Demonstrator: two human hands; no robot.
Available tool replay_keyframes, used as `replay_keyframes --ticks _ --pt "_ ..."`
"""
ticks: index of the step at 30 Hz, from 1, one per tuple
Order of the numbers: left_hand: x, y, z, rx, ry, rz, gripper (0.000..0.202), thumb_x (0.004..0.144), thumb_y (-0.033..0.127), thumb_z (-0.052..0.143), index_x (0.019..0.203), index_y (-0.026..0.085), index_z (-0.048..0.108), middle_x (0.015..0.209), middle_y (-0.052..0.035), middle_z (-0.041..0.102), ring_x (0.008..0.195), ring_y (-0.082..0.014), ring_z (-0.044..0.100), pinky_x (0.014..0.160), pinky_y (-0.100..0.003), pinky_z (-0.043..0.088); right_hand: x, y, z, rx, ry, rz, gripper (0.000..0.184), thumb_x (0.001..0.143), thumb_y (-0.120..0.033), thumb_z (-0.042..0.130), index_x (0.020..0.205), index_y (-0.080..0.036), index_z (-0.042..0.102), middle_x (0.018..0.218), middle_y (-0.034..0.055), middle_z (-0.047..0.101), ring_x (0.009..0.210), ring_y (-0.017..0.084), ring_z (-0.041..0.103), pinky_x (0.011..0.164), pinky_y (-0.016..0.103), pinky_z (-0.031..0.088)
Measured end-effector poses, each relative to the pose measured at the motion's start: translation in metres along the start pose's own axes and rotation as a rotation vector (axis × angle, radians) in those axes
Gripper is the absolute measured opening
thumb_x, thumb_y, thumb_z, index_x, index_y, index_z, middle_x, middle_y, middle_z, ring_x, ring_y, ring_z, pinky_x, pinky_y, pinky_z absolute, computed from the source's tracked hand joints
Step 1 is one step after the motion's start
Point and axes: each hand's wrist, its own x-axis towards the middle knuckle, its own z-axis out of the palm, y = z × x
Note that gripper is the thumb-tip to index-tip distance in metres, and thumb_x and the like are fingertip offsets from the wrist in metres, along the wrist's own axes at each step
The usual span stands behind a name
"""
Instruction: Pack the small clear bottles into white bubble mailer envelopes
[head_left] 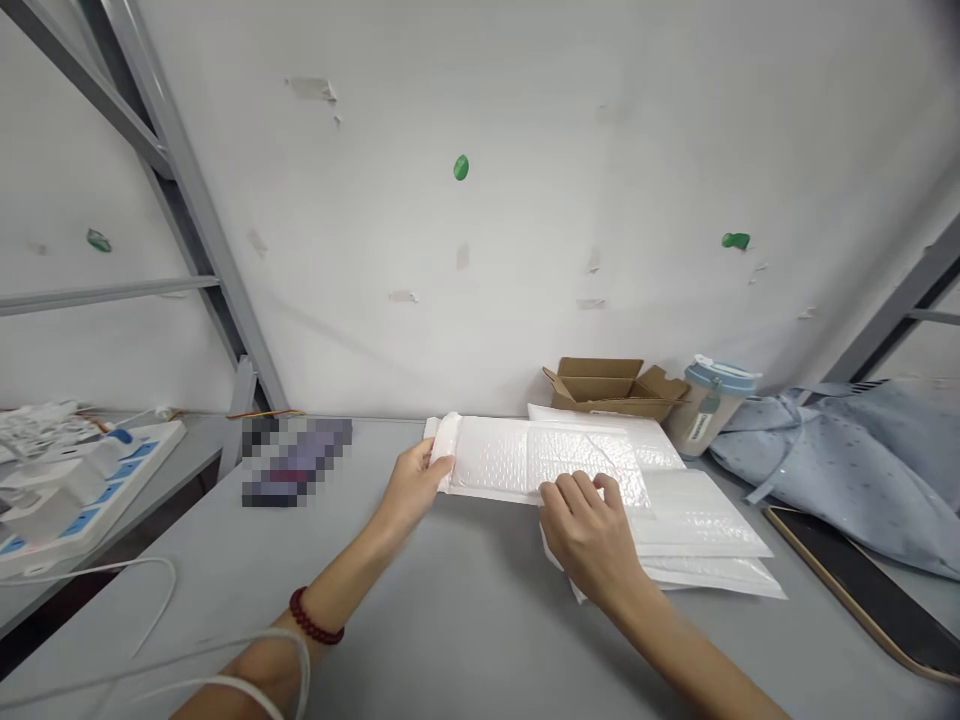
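A white bubble mailer (491, 455) is held a little above the grey table between my two hands. My left hand (417, 478) grips its left end, thumb on top, where the flap looks folded over. At the mailer's lower edge, right of its middle, my right hand (589, 525) is closed with the fingers curled on it. Several more white bubble mailers (701, 515) lie in a loose overlapping stack beneath and to the right of my right hand. A red bead bracelet (315, 620) circles my left wrist.
An open cardboard box (600, 385) and a blue-lidded cup (709, 405) stand by the wall. Blue patterned cloth (832, 450) and a phone (862, 585) lie at right. A power strip (90, 500) sits at left; white cables (217, 640) cross near my left forearm.
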Motion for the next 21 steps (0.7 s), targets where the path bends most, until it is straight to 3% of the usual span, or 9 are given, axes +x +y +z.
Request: replay_keyframes --ticks 2,3,5,7,9,12,15,21 --pt "-0.001 0.0 0.001 -0.048 -0.064 -0.016 0.031 0.074 0.036 0.06 0.094 0.012 0.062 0.081 -0.0058 0.067 0.076 -0.0209 0.063 0.067 -0.029 0.047 -0.001 -0.006 -0.002 0.013 -0.036 -0.012 0.01 0.08 -0.009 0.048 0.079 -0.015 0.057 0.088 0.0088 0.062 0.08 0.019 0.051 0.077 0.036 0.033" --pt "-0.002 0.0 0.002 -0.066 -0.096 -0.011 0.028 0.073 0.035 0.062 0.089 0.012 0.063 0.078 -0.0049 0.067 0.075 -0.0205 0.062 0.066 -0.028 0.047 -0.001 -0.009 -0.003 0.031 -0.063 -0.025 0.013 0.081 -0.014 0.05 0.091 -0.014 0.058 0.106 0.0136 0.06 0.094 0.024 0.052 0.083 0.04 0.033" --pt "-0.005 0.001 0.005 -0.095 -0.206 -0.01 0.024 0.072 0.034 0.065 0.083 0.013 0.064 0.076 -0.003 0.066 0.075 -0.0197 0.062 0.067 -0.027 0.046 -0.001 -0.014 -0.005 0.092 -0.127 -0.056 0.034 0.082 -0.024 0.053 0.114 -0.012 0.052 0.131 0.0208 0.045 0.12 0.032 0.04 0.094 0.048 0.028" --pt "-0.008 0.002 0.007 -0.089 -0.346 -0.018 0.02 0.072 0.032 0.065 0.081 0.014 0.065 0.075 -0.0016 0.066 0.075 -0.0182 0.061 0.067 -0.026 0.045 -0.001 -0.016 -0.007 0.163 -0.204 -0.071 0.057 0.079 -0.033 0.056 0.129 -0.01 0.041 0.141 0.025 0.031 0.131 0.037 0.026 0.098 0.054 0.024" --pt "-0.01 0.003 0.008 -0.046 -0.461 -0.029 0.016 0.072 0.029 0.065 0.079 0.014 0.065 0.072 -0.0002 0.064 0.071 -0.0154 0.059 0.064 -0.024 0.043 -0.001 -0.015 -0.009 0.218 -0.27 -0.063 0.074 0.074 -0.04 0.06 0.135 -0.01 0.033 0.143 0.0278 0.023 0.133 0.041 0.019 0.098 0.058 0.022" --pt "-0.011 -0.001 0.011 0.009 -0.551 -0.028 0.013 0.072 0.026 0.064 0.072 0.013 0.063 0.065 0.0023 0.058 0.063 -0.0115 0.053 0.059 -0.022 0.039 -0.002 -0.012 -0.01 0.265 -0.331 -0.046 0.084 0.065 -0.041 0.065 0.136 -0.012 0.031 0.139 0.028 0.029 0.128 0.043 0.024 0.096 0.06 0.022" --pt "-0.012 -0.007 0.015 0.014 -0.566 -0.02 0.013 0.072 0.026 0.065 0.071 0.013 0.062 0.063 0.0033 0.055 0.062 -0.0107 0.051 0.059 -0.021 0.038 -0.003 -0.012 -0.011 0.282 -0.34 -0.048 0.08 0.062 -0.034 0.067 0.133 -0.014 0.035 0.131 0.0241 0.038 0.12 0.04 0.034 0.095 0.058 0.026" --pt "-0.009 -0.009 0.015 0.038 -0.538 -0.037 0.021 0.074 0.034 0.062 0.081 0.014 0.062 0.072 0.0002 0.061 0.069 -0.015 0.057 0.064 -0.024 0.043 -0.003 -0.015 -0.01 0.242 -0.277 -0.094 0.066 0.065 -0.02 0.059 0.128 -0.016 0.04 0.126 0.0201 0.04 0.111 0.035 0.039 0.087 0.049 0.037"
